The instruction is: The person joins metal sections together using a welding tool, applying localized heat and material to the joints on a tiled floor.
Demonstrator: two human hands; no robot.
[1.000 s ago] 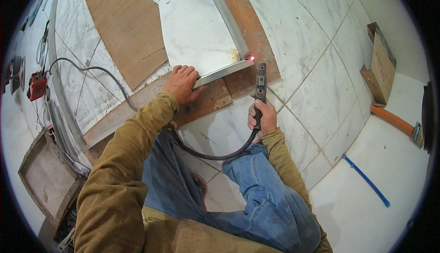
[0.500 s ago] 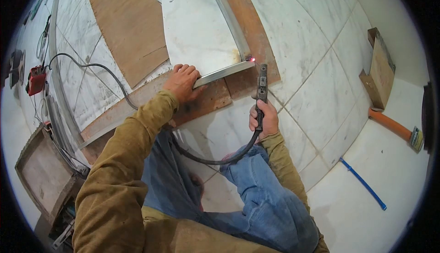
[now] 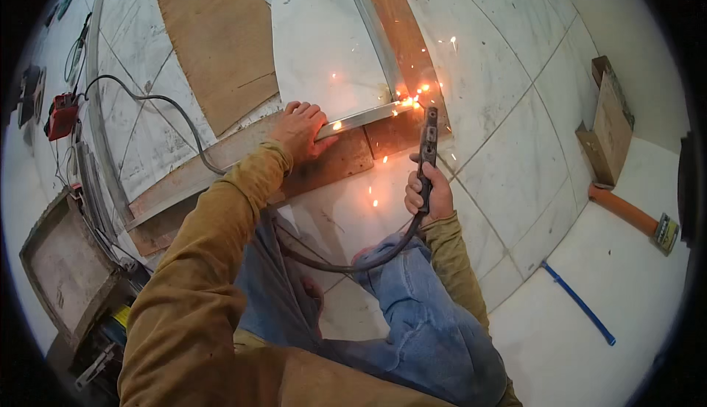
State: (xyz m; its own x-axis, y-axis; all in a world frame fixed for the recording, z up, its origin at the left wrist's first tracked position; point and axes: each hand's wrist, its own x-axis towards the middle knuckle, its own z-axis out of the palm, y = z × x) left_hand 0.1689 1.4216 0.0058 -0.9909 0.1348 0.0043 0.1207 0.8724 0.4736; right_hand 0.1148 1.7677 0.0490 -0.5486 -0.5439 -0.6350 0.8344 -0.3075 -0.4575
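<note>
- Sparks [image 3: 414, 100] are flying off the corner [image 3: 402, 103] just past the right fingers now; half a second ago it was only a small pink glow, and both hands have barely shifted
- Right hand [image 3: 433, 190]: fingers wrapped round the holder [image 3: 430, 140], cable [image 3: 368, 265] looping out below them
- Left hand [image 3: 298, 131]: fingers bunched together over the near bar [image 3: 364, 117], thumb on its lower side, so basically pinching it
- Near bar runs right from those fingers to meet the far bar [image 3: 375, 31], ahead of the right ones
- My read: bars lined up, weld at that corner underway, not finished
- Hard to tell: rod and bead lost in glare, far bar's top end cut off, sleeve [image 3: 221, 223] hiding whether near bar continues left of the left fingers
</note>
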